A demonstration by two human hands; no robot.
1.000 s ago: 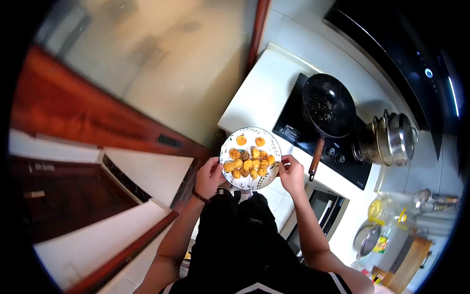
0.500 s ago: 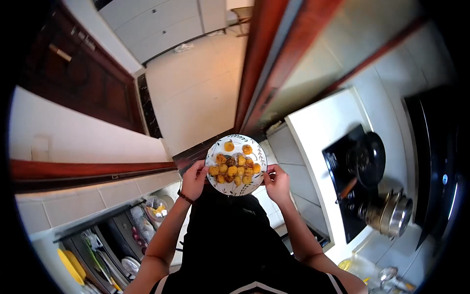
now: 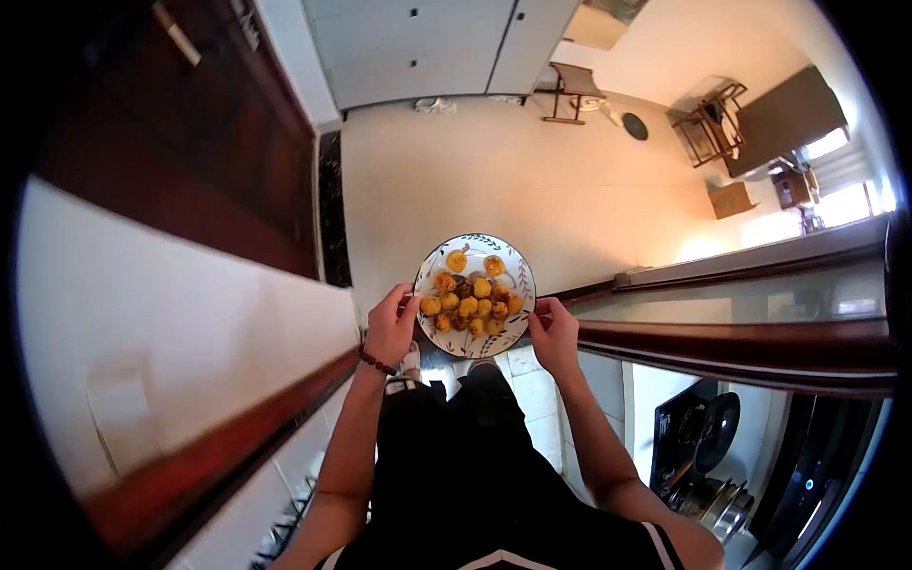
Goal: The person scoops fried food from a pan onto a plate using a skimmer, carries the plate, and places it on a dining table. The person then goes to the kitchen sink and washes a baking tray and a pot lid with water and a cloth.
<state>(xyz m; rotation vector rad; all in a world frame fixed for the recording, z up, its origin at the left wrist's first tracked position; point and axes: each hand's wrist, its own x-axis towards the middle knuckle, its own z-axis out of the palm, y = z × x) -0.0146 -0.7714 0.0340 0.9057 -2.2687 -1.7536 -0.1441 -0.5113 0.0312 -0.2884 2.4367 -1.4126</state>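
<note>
Patterned plate, bearing golden balls, is held in the air mid-view, between both hands, at a doorway. Far left stands a dark door, then a white wall. Left hand, a beaded bracelet at its wrist, has its grip closed on the plate's left rim; right hand pinches the opposite rim. Further right come a reddish door frame and, low down, a stove with a wok and steel pots. The person has just turned from the stove towards the next room, so the plate is now headed away from the cooking area. Against half a second ago, the stove sits lower right, and more pale floor shows beyond the plate; balls and both grips look unchanged.
</note>
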